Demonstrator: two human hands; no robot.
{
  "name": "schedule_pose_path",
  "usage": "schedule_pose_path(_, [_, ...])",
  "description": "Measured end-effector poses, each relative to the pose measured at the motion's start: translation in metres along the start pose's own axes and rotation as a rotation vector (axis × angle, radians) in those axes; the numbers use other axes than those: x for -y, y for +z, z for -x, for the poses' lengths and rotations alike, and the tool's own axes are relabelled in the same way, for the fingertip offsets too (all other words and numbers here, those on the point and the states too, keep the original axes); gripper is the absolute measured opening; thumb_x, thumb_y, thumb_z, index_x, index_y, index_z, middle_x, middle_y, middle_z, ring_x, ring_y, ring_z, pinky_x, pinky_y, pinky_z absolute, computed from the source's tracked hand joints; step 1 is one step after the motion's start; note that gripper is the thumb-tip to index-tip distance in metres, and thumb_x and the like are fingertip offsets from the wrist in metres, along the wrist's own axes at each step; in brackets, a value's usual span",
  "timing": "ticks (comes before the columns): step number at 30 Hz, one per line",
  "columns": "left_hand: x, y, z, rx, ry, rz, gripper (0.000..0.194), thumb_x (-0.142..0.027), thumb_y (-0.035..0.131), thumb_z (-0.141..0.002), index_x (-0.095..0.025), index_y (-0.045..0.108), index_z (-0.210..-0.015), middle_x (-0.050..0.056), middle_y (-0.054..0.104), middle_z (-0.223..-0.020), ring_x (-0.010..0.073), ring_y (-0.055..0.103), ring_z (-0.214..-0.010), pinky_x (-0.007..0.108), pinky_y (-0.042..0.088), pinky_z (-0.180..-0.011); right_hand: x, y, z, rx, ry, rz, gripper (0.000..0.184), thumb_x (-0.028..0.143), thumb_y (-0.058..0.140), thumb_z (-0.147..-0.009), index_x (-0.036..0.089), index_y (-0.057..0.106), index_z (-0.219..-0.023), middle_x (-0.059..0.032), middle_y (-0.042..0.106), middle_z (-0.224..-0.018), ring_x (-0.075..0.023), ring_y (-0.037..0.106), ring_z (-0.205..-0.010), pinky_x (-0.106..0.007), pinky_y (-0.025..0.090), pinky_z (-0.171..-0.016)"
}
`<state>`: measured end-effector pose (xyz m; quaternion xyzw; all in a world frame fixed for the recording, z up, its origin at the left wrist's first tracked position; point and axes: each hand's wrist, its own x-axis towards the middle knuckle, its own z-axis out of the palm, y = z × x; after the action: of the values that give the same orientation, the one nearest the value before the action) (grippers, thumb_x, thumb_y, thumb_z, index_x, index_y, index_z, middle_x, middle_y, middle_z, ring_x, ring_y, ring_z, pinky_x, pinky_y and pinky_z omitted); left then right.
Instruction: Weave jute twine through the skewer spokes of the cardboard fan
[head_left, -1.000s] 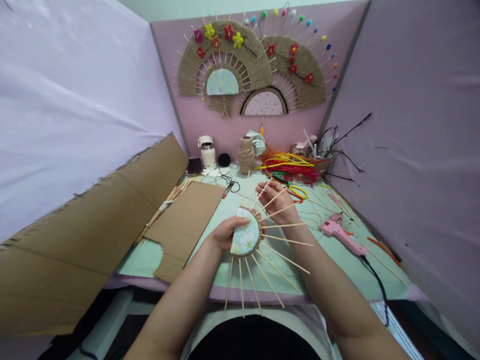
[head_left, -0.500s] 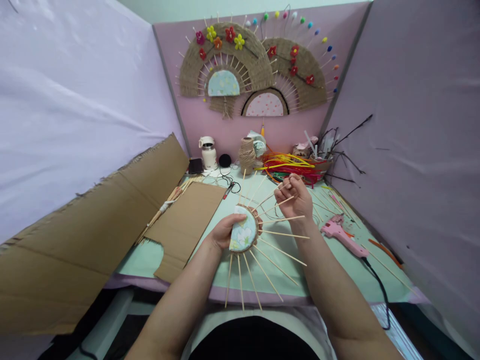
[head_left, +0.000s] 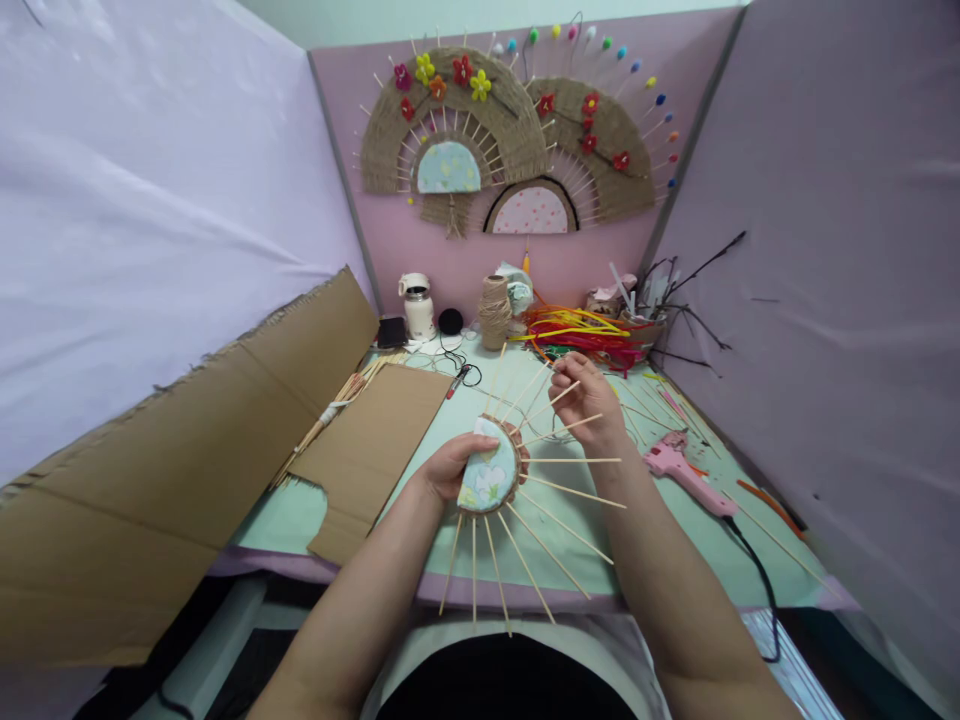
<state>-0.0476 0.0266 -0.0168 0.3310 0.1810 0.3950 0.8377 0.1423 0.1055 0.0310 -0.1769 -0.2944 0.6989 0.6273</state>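
Note:
My left hand (head_left: 457,465) grips a half-round piece (head_left: 491,475) covered in pale blue flowered fabric, thumb on its front and fingers behind. Several thin wooden sticks (head_left: 574,461) fan out from its curved edge. Beside the upper sticks, my right hand (head_left: 589,400) is closed, thumb and fingertips pinched on what looks like thin twine. A slack loop of twine (head_left: 553,432) shows near that wrist; the pinched end is too small to see clearly.
A pink glue gun (head_left: 690,475) with a black cord lies at right. Cardboard (head_left: 382,450) and bundled sticks (head_left: 330,410) are at left. Behind stand a twine cone (head_left: 494,312), pipe cleaners (head_left: 585,335) and a white flask (head_left: 417,307). Decorated fans (head_left: 375,150) hang on the back panel.
The fabric-covered half-round has turned slightly clockwise and dipped a little in my left hand, its sticks swinging along. My right hand has shifted slightly down, still pinched.

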Motion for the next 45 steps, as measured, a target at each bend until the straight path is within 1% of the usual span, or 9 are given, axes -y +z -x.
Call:
schedule_pose_path(4, [0.001,0.001,0.002,0.022,-0.044,-0.031,0.041,-0.029,0.074,-0.070,-0.010,0.061,-0.104,0.015,0.072,-0.089,0.0254,0.072,-0.076,0.033,0.056,-0.064,-0.008,0.001,-0.003,-0.103,0.100,-0.013,0.025,0.011,0.083,-0.062,0.020,0.062,-0.072,0.0048,0.069,-0.064,-0.0053,0.066,-0.061,-0.010,0.054,-0.055])
schedule_pose_path(12, [0.007,0.006,0.003,0.084,-0.178,-0.117,0.043,-0.029,0.076,-0.070,-0.010,0.061,-0.105,0.015,0.073,-0.085,0.0283,0.073,-0.074,0.039,0.058,-0.063,-0.045,0.009,0.008,0.042,0.173,0.076,0.032,0.018,0.090,-0.055,0.020,0.062,-0.071,0.0026,0.072,-0.067,-0.0117,0.072,-0.069,-0.018,0.059,-0.062])
schedule_pose_path(17, [0.011,0.003,0.002,0.020,-0.152,-0.192,0.045,-0.029,0.081,-0.066,-0.009,0.062,-0.100,0.015,0.074,-0.086,0.0269,0.072,-0.073,0.038,0.058,-0.065,-0.055,0.012,0.013,0.073,0.234,0.089,0.034,0.018,0.090,-0.055,0.020,0.062,-0.074,0.0019,0.072,-0.066,-0.0130,0.072,-0.069,-0.019,0.058,-0.062])
schedule_pose_path(23, [0.009,0.006,0.003,0.088,-0.112,-0.170,0.053,-0.041,0.081,-0.065,-0.008,0.064,-0.102,0.016,0.073,-0.087,0.0266,0.071,-0.075,0.035,0.056,-0.064,-0.052,0.006,0.008,0.046,0.201,0.091,0.034,0.021,0.090,-0.054,0.020,0.062,-0.074,0.0018,0.072,-0.068,-0.0130,0.071,-0.070,-0.021,0.056,-0.067])
schedule_pose_path(28, [0.006,0.010,0.004,0.165,-0.125,-0.074,0.057,-0.057,0.064,-0.079,-0.009,0.062,-0.111,0.020,0.072,-0.096,0.0313,0.072,-0.080,0.036,0.056,-0.059,-0.050,0.005,0.008,0.042,0.199,0.112,0.035,0.023,0.091,-0.055,0.020,0.062,-0.074,0.0029,0.072,-0.069,-0.0128,0.071,-0.071,-0.021,0.056,-0.066])
schedule_pose_path(31, [0.006,0.010,0.003,0.172,-0.117,-0.054,0.055,-0.055,0.061,-0.081,-0.011,0.061,-0.114,0.019,0.072,-0.098,0.0317,0.072,-0.081,0.038,0.057,-0.058,-0.048,0.007,0.009,0.050,0.198,0.119,0.036,0.022,0.090,-0.055,0.020,0.061,-0.075,0.0031,0.072,-0.069,-0.0121,0.071,-0.070,-0.019,0.055,-0.062])
schedule_pose_path(36, [0.010,0.005,0.002,0.145,-0.121,-0.039,0.048,-0.051,0.060,-0.084,-0.010,0.063,-0.108,0.018,0.072,-0.093,0.0306,0.072,-0.081,0.037,0.057,-0.061,-0.040,0.009,0.006,-0.003,0.194,0.079,0.034,0.016,0.087,-0.055,0.019,0.061,-0.076,0.0033,0.071,-0.067,-0.0097,0.067,-0.062,-0.017,0.054,-0.056])
schedule_pose_path(41, [0.009,0.002,0.000,0.096,-0.075,0.024,0.036,-0.043,0.064,-0.085,-0.015,0.062,-0.107,0.014,0.073,-0.091,0.0284,0.073,-0.079,0.038,0.056,-0.067,-0.027,0.006,0.001,-0.022,0.181,0.035,0.030,0.012,0.080,-0.058,0.019,0.060,-0.079,0.0075,0.064,-0.061,-0.0029,0.051,-0.045,-0.011,0.038,-0.038])
schedule_pose_path(45, [0.006,0.002,0.000,0.073,-0.022,0.027,0.035,-0.042,0.065,-0.084,-0.014,0.062,-0.105,0.014,0.073,-0.090,0.0274,0.072,-0.080,0.039,0.055,-0.072,-0.015,0.003,0.000,0.000,0.069,-0.024,0.027,0.013,0.077,-0.061,0.020,0.058,-0.078,0.0104,0.054,-0.057,-0.0010,0.038,-0.039,-0.010,0.029,-0.034])
